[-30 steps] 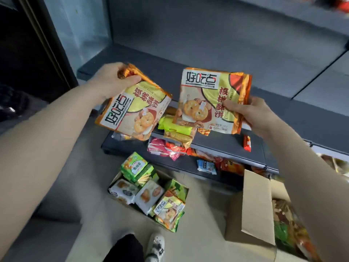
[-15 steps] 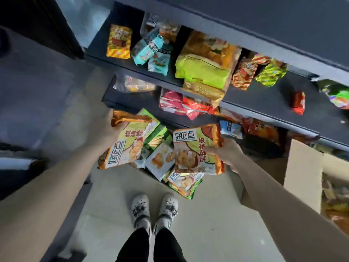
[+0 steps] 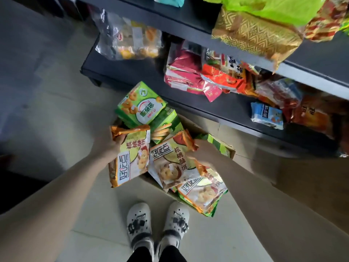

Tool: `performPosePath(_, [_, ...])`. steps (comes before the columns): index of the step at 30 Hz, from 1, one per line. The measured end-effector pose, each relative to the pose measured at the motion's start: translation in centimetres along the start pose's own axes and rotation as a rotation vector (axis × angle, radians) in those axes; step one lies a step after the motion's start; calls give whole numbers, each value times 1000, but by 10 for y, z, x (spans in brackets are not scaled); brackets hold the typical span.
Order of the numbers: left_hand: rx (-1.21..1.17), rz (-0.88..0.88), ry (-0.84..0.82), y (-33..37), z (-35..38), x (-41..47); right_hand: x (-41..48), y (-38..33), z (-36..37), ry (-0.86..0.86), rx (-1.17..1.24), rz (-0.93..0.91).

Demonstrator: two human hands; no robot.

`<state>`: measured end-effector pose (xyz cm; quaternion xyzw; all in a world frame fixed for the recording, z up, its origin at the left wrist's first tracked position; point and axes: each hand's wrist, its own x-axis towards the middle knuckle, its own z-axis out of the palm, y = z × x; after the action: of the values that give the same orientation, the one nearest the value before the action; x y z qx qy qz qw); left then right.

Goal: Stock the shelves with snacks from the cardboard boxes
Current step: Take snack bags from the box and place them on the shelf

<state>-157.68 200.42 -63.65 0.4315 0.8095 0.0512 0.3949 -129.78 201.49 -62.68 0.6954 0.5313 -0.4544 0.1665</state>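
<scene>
Orange foil packets sit in both hands: the left hand (image 3: 106, 145) grips one biscuit packet (image 3: 132, 157) by its top, and the right hand (image 3: 205, 151) holds a second packet (image 3: 170, 163). Both hang over the cardboard box (image 3: 204, 129) of green packets (image 3: 143, 108), just near of the bottom shelf (image 3: 136, 74).

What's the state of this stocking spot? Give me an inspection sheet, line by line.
Surface: pale tiled floor; dark bottom shelf, partly filled.
Job's things: cardboard box on the floor, holding a green cookie pack and more; a third biscuit pack lies at its near edge.
Clutter: clear bag, red packs and blue pack lie loosely on the bottom shelf; gold pack overhangs the upper shelf.
Hands: left hand grips the left biscuit pack by its top; right hand holds the right biscuit pack, fingers blurred.
Cables: nothing seen.
Surroundings: white clogs near the box.
</scene>
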Motion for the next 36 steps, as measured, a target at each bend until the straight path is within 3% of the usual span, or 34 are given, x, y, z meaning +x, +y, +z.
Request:
performPosePath(8, [115, -42, 42, 41, -8, -3, -30, 4, -29, 165, -18, -109])
performPosePath(12, [181, 181, -64, 98, -31, -42, -89, 18, -74, 189, 3, -178])
performPosePath(17, [271, 584, -271, 193, -47, -128, -184, 55, -140, 319, -170, -255])
performPosePath(22, [432, 993, -388, 292, -27, -234, -277, 130, -181, 587, -122, -279])
performPosePath(25, [457, 1143, -407, 341, -2, -291, -318, 187, -191, 755, -101, -298])
performPosePath(31, [504, 1296, -393, 419, 83, -384, -377, 330, -192, 881, -60, -226])
performPosePath(36, [500, 1268, -383, 457, 178, -444, -406, 458, -189, 870, -3, -193])
